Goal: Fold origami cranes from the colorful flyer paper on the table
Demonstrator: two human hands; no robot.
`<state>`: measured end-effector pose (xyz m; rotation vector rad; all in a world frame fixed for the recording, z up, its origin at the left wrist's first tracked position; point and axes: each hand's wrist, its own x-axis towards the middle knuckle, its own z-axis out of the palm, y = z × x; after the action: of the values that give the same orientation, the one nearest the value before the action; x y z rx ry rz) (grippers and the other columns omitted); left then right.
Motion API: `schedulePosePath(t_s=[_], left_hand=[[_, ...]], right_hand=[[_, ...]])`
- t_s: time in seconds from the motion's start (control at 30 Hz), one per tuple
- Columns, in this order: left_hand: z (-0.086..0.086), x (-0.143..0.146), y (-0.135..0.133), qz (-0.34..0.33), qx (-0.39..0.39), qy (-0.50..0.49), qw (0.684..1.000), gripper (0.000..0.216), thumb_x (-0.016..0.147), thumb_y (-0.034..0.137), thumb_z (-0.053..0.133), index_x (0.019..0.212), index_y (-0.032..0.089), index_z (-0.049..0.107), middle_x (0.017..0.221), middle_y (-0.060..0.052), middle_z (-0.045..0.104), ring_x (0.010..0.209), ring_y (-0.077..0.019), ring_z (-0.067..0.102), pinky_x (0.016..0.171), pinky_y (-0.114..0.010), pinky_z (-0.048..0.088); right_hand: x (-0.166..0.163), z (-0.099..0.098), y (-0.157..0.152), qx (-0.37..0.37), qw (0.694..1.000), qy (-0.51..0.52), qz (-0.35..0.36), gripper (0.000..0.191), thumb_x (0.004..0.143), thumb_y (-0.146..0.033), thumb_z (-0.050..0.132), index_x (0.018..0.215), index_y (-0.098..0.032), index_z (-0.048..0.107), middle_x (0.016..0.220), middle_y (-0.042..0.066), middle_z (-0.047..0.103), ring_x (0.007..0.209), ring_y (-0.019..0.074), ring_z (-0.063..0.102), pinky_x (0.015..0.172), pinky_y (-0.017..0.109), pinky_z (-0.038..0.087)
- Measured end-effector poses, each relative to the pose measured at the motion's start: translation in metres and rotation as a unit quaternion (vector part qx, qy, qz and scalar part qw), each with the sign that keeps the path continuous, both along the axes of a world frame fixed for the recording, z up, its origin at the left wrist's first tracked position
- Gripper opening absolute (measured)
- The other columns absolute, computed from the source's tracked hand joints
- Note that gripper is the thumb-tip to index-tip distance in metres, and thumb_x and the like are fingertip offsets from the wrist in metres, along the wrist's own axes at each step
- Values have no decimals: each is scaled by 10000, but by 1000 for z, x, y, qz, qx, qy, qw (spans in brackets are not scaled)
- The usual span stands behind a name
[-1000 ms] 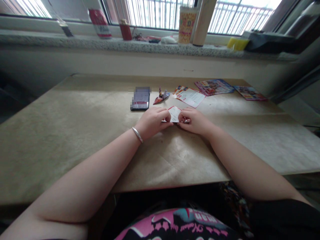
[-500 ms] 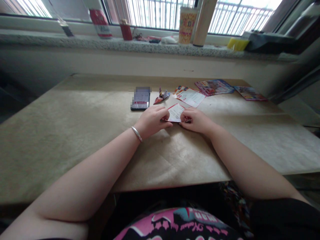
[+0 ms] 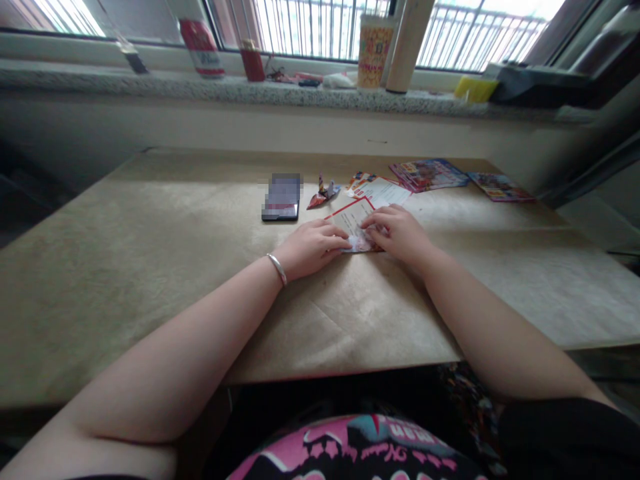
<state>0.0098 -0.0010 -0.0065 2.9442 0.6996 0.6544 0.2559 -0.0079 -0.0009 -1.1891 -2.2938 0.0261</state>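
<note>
While the left hand (image 3: 313,248) lies over the near left part of the sheet (image 3: 350,217) in the head view, the right hand (image 3: 400,235) covers its right side, so the sheet sits between the two, touched by both. The left fingers are stretched out and laid on the paper without gripping. The right fingers are bent, their tips on the paper; whether they pinch it cannot be told.

The sheet is thin, printed white with a straight red border on its far edge. A patterned, multicoloured strip shows at its near edge, perhaps a turned-up flap, but the fingers hide too much to be sure. Its printing is too small to read.

Just beyond the sheet stands the crane (image 3: 324,195), pointed and sharply creased in coloured paper. Left of the sheet and a little beyond it is the phone (image 3: 282,197), a flat dark rectangle whose screen is partly pixelated. Right beyond the sheet are white cards (image 3: 383,191), partly blocked by the right hand, then glossy booklets (image 3: 429,175) with some pixelated patches.

Under the sheet spreads the table (image 3: 175,267), its cover mottled beige and faintly wrinkled. Well beyond the sheet runs the speckled stone sill (image 3: 175,85), bearing a cylindrical can (image 3: 201,47) and a tapered cup (image 3: 373,53).
</note>
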Motion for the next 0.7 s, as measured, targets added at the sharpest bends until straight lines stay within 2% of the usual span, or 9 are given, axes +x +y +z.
schedulePosePath(t_s=[0.23,0.4,0.53,0.7], left_hand=[[3,0,1,7,-26,22,999,270,900,175,487,992,247,731,1126,-29,722,1014,-179,638,954,-350,474],[6,0,0,26,-38,34,998,256,880,145,480,924,223,719,1087,-28,731,1011,-180,646,951,-348,472],[5,-1,-1,51,-11,35,998,258,881,168,471,960,207,713,1051,-63,720,1038,-200,639,951,-353,479],[7,-1,-2,117,-5,70,991,308,931,330,464,1095,185,681,1166,-100,680,1167,-246,578,1017,-412,436]], right_hand=[[3,-3,2,1,1000,-10,21,235,861,-184,533,929,-227,753,1106,67,725,1045,238,607,1006,454,412],[5,-7,4,-17,998,-47,30,266,854,-166,524,979,-219,753,1141,64,719,1154,260,567,1032,450,417],[5,-8,6,-55,996,-64,31,258,847,-184,548,1012,-199,745,1076,91,729,1059,258,614,985,440,446],[4,-3,2,-52,996,-75,24,226,858,-241,569,973,-222,763,998,94,717,959,256,612,929,444,459]])
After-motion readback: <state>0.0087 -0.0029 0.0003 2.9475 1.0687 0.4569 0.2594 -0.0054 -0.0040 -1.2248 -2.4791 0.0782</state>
